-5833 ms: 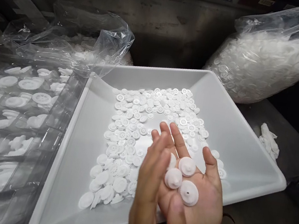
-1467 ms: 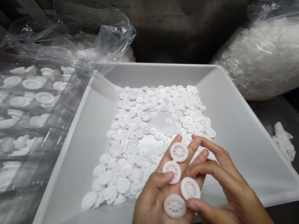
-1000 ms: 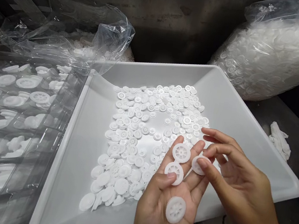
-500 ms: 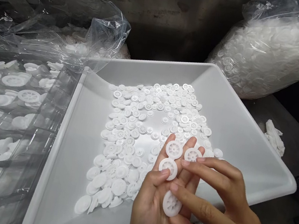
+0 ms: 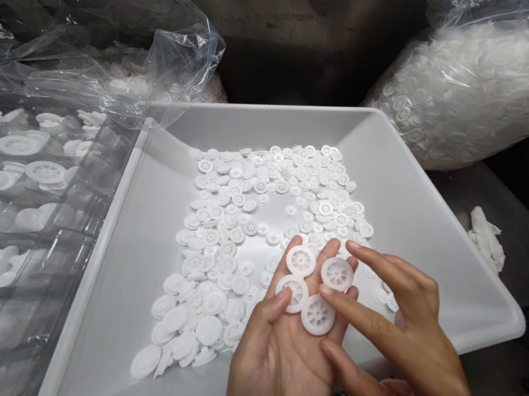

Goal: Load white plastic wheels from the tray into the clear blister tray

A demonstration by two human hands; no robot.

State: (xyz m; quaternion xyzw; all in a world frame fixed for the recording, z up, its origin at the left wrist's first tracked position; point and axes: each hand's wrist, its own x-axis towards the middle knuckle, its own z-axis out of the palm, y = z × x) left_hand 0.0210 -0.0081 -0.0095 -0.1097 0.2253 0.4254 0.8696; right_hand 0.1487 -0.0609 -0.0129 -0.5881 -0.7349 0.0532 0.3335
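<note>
Centrally, a pale grey tray (image 5: 418, 230) fills the middle of the frame, its floor strewn with small white gears (image 5: 228, 263) in a loose layer, bare patches showing between them. On the left side, a clear compartment tray (image 5: 66, 246) sits just beside it, white plastic parts nested in its pockets. At upper left lies an open, crumpled clear bag (image 5: 184, 53) with white pieces dimly visible inside; at upper right leans a bulging clear bag (image 5: 461, 11), packed with white gear-like parts. Below center, the left hand (image 5: 293, 345) is held palm up over the near edge of the pale grey tray, fingers pointing up the frame. Its grip is flat and loose, carrying four white gears (image 5: 317, 314) spoked side up, clustered on the fingers and upper palm, the thumb tip pressing the leftmost lower one. From lower right comes the right hand (image 5: 403, 336), palm down, fingers spread, its grip clasping nothing; one fingertip touches the gears on the right of the cluster.
</note>
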